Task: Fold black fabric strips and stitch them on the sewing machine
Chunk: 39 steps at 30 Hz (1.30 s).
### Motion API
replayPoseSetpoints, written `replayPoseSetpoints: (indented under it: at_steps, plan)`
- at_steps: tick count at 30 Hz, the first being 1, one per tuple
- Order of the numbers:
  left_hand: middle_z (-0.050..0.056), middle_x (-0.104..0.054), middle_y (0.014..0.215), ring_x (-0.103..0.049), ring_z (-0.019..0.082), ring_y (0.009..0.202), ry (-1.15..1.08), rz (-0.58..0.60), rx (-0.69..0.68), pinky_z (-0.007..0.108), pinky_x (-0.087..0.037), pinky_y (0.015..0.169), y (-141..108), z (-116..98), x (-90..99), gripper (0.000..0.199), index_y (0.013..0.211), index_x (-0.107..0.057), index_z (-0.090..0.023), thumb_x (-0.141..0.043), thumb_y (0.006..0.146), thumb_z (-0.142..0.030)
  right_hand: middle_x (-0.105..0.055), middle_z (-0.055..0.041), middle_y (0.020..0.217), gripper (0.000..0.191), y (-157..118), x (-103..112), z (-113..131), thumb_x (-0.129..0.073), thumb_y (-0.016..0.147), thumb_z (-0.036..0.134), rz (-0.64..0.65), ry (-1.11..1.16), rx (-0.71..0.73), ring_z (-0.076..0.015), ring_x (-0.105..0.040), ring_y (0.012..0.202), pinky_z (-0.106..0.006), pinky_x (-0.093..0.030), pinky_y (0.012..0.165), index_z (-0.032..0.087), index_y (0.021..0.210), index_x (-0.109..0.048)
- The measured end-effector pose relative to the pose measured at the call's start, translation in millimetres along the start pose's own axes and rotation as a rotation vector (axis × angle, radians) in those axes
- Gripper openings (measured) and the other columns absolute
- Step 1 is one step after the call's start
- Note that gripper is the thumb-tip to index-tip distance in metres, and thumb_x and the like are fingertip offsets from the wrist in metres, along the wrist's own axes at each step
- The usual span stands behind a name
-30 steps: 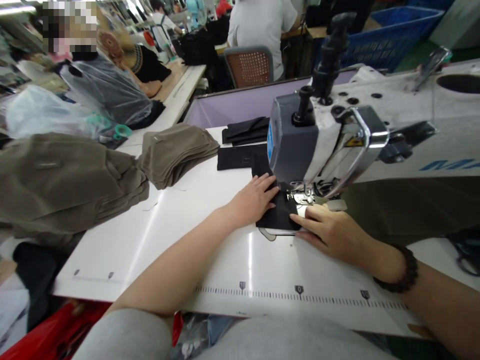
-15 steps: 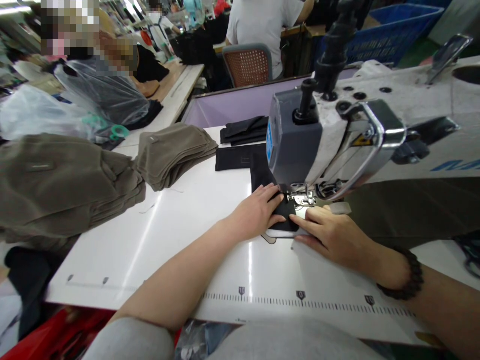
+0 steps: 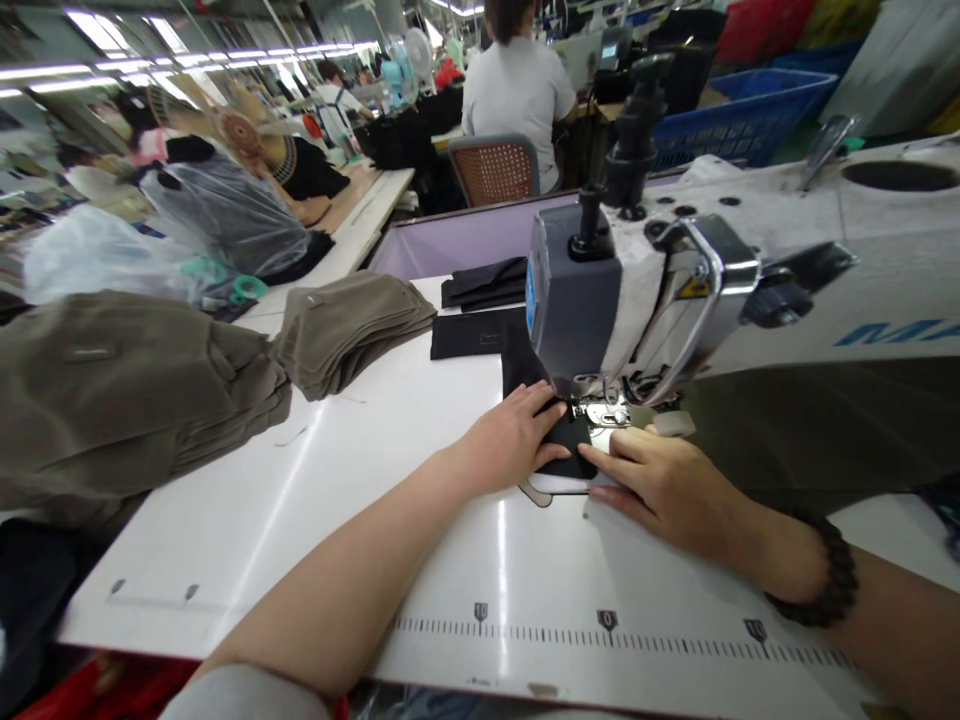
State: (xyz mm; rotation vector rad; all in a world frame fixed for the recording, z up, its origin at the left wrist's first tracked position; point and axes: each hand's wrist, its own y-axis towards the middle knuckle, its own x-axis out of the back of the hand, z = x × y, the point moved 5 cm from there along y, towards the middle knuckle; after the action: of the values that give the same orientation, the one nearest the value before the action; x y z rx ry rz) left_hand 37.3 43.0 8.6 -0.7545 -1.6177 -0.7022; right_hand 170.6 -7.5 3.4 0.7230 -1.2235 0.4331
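A strip of black fabric (image 3: 571, 440) lies flat on the white table, its upper right side beside the presser foot (image 3: 606, 413) of a sewing machine (image 3: 574, 290). My left hand (image 3: 514, 435) rests palm down on the strip's left side, fingers stretched toward the foot and thumb apart. At the strip's lower right edge, my right hand (image 3: 664, 475) touches the cloth with an outstretched index finger. Its other fingers are partly bent, and the thumb lies lower on the table. Neither hand grips the fabric. The needle's tip is too small to make out.
Brown fabric pieces (image 3: 349, 330) are stacked at the left, beside a larger brown pile (image 3: 127, 390). Folded black pieces (image 3: 484, 285) lie behind the machine head. A printed ruler (image 3: 540, 632) runs along the front edge. Beyond are a chair (image 3: 495, 170) and a seated person (image 3: 517, 100).
The head view has tilted upward, so more of the room shows at the top. Both hands and the black fabric keep nearly the same places by the presser foot.
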Motion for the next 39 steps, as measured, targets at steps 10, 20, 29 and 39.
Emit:
replayPoseSetpoints:
  at_steps: [10, 20, 29, 39]
  plan:
    - [0.018, -0.047, 0.124, -0.039, 0.027, 0.121, 0.010, -0.001, -0.001, 0.039, -0.036, 0.100, 0.3, 0.5, -0.5, 0.051, 0.119, -0.048, -0.004, -0.047, 0.085, -0.042, -0.058, -0.0067, 0.077, 0.033, -1.7, -3.5, -0.8, -0.046, 0.085, 0.034, 0.024, -0.007, -0.026, -0.0179, -0.053, 0.068, -0.032, -0.039, 0.061, 0.014, 0.107, -0.060]
    - [0.013, -0.054, 0.115, -0.051, 0.024, 0.107, 0.063, 0.042, -0.090, 0.037, -0.041, 0.093, -1.8, -8.9, 6.5, 0.033, 0.108, -0.058, -0.009, -0.049, 0.086, -0.031, -0.057, -0.0056, 0.072, 0.033, -1.6, 0.7, 2.7, -0.041, 0.088, 0.034, -0.005, 0.007, 0.059, -0.0155, -0.052, 0.066, -0.029, -0.038, 0.060, 0.013, 0.101, -0.063]
    - [0.010, -0.060, 0.104, -0.055, 0.019, 0.096, 0.048, 0.104, -0.279, 0.028, -0.047, 0.082, -13.2, -31.0, 12.7, 0.024, 0.095, -0.063, -0.011, -0.041, 0.089, -0.019, -0.055, -0.0037, 0.066, 0.031, -3.4, 3.3, 6.7, -0.040, 0.089, 0.032, -0.028, 0.021, 0.094, -0.0141, -0.049, 0.061, -0.028, -0.036, 0.058, 0.013, 0.096, -0.064]
    - [0.010, -0.060, 0.104, -0.056, 0.018, 0.098, -0.036, -0.004, -0.172, 0.029, -0.046, 0.087, -3.0, -14.4, 6.5, 0.029, 0.094, -0.063, -0.009, -0.037, 0.091, -0.021, -0.057, -0.0050, 0.073, 0.031, 0.2, -4.5, -5.2, -0.041, 0.089, 0.032, -0.015, 0.004, -0.042, -0.0152, -0.053, 0.065, -0.029, -0.039, 0.060, 0.012, 0.103, -0.061]
